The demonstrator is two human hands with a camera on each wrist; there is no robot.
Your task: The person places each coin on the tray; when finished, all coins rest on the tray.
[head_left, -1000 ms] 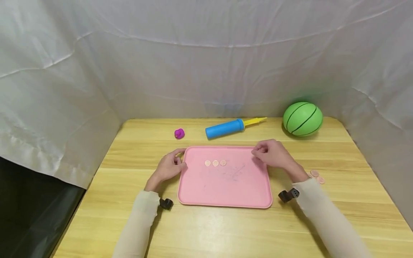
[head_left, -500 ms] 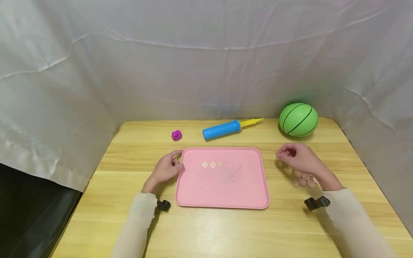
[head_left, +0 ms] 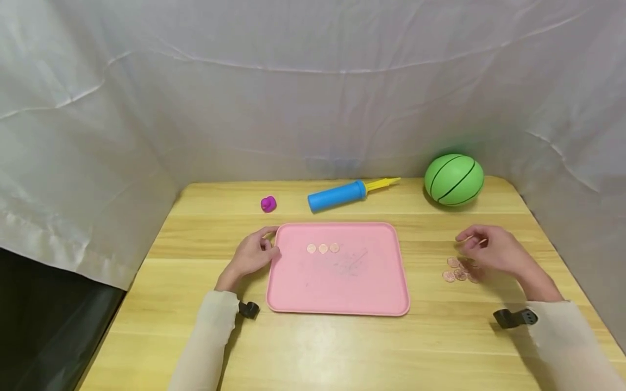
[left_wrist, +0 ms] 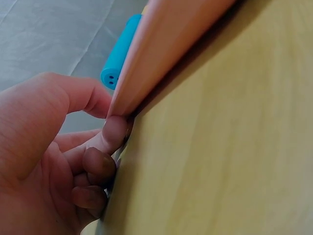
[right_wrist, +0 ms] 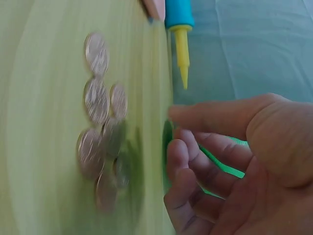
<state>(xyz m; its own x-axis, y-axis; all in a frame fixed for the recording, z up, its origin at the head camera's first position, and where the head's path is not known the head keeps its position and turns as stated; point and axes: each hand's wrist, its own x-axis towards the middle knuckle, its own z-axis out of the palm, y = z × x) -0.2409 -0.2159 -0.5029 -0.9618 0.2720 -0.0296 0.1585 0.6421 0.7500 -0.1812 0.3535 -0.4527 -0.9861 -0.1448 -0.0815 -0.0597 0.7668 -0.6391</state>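
Left hand (head_left: 250,252) at left edge of pink tray (head_left: 337,290), thumb and fingertip against the rim, other fingers curled inward. Left forearm (head_left: 204,339) sleeved, angling in from tray's near left. Right hand (head_left: 495,250) raised, right of tray, fingers loosely bent. Sleeved right forearm (head_left: 569,339) slants from tray's near right.

Lt-wood tbl (head_left: 342,347), creased grey cloth (head_left: 313,108) on 3 sides, dark area (head_left: 44,320) L.
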